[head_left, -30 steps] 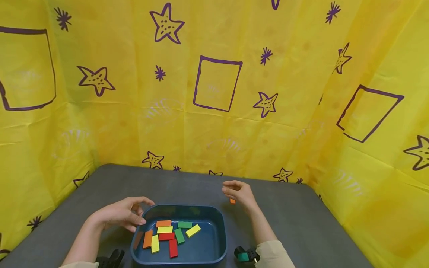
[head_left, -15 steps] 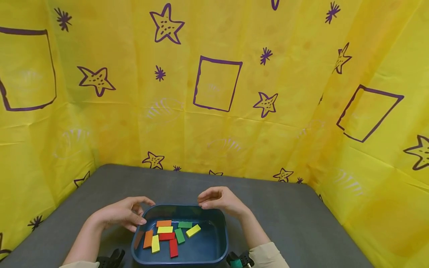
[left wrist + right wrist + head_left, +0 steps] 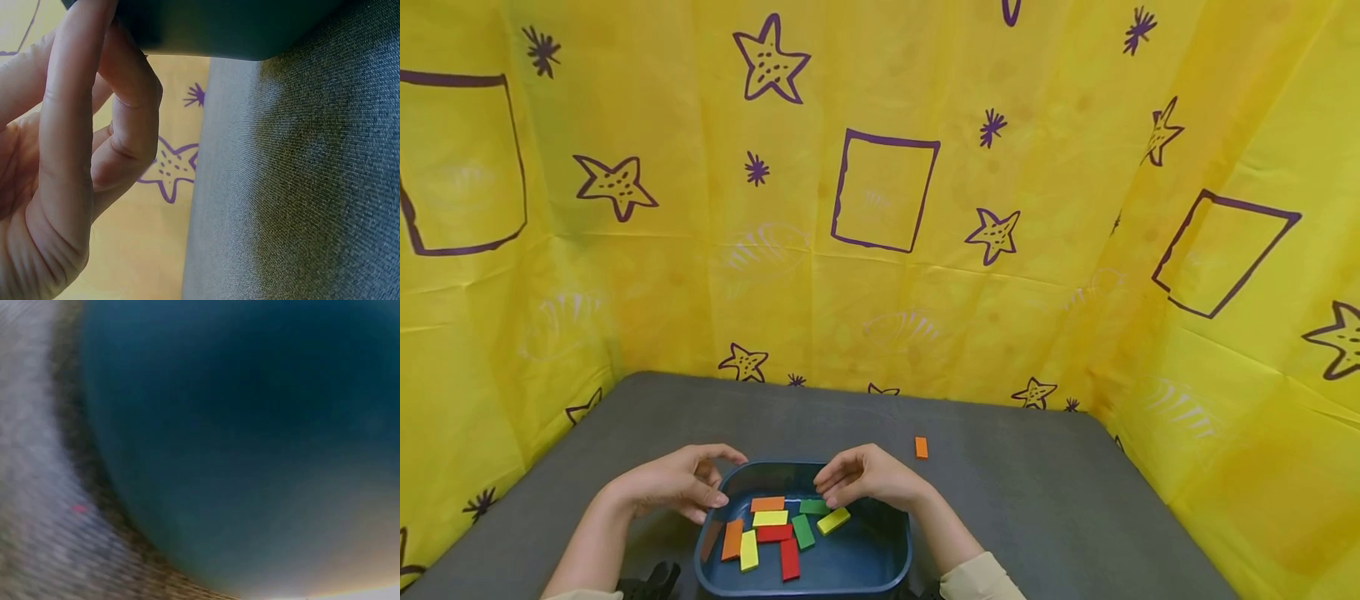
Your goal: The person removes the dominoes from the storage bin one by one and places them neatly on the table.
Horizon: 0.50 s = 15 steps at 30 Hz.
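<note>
My left hand [image 3: 673, 482] grips the left rim of a dark blue plastic bin [image 3: 880, 575], its thumb and fingers at the rim; the left wrist view shows fingers [image 3: 134, 106] curled at the bin's lower edge. Over the bin's back right part is my right hand [image 3: 868, 477], fingers bent and tips close above a green block [image 3: 812, 506] and a yellow block [image 3: 833, 522]. Whether anything is between its fingers is hidden. Several more flat blocks lie in the bin, among them a red block [image 3: 789, 559] and an orange block [image 3: 732, 540]. The right wrist view shows only blurred bin wall [image 3: 206, 456].
Another orange block [image 3: 921, 447] lies on the dark grey table [image 3: 1037, 492], behind and right of the bin. Yellow cloth walls [image 3: 880, 317] with purple drawings enclose the table at the back and both sides.
My right hand has moved left and toward me, from above the orange block on the table to over the bin. That block is uncovered now. The left hand stays at the rim.
</note>
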Available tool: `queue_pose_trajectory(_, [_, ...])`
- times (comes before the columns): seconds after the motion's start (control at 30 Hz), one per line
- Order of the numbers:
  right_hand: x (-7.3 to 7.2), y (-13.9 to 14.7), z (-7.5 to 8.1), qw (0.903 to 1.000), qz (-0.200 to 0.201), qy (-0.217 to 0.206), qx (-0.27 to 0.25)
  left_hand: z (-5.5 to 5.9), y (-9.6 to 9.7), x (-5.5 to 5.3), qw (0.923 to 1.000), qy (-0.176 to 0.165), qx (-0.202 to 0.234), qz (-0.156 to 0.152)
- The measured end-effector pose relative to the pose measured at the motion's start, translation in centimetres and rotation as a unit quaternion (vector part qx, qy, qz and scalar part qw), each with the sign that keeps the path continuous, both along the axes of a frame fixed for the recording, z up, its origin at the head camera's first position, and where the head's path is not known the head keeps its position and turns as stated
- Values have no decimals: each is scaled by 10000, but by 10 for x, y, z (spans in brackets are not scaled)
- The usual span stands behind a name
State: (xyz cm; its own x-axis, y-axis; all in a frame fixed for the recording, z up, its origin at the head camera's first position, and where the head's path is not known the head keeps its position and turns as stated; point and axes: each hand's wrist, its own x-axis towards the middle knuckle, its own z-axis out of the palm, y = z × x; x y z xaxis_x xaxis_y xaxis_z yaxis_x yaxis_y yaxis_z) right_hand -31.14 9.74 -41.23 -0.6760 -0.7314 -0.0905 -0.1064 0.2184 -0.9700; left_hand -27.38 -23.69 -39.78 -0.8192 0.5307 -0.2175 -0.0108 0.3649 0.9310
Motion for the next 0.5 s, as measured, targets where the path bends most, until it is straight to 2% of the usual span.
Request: queue_pose_trajectory(0.5, [13, -5, -3, 9977, -369, 309, 469, 1, 0, 1, 10000, -34, 12, -63])
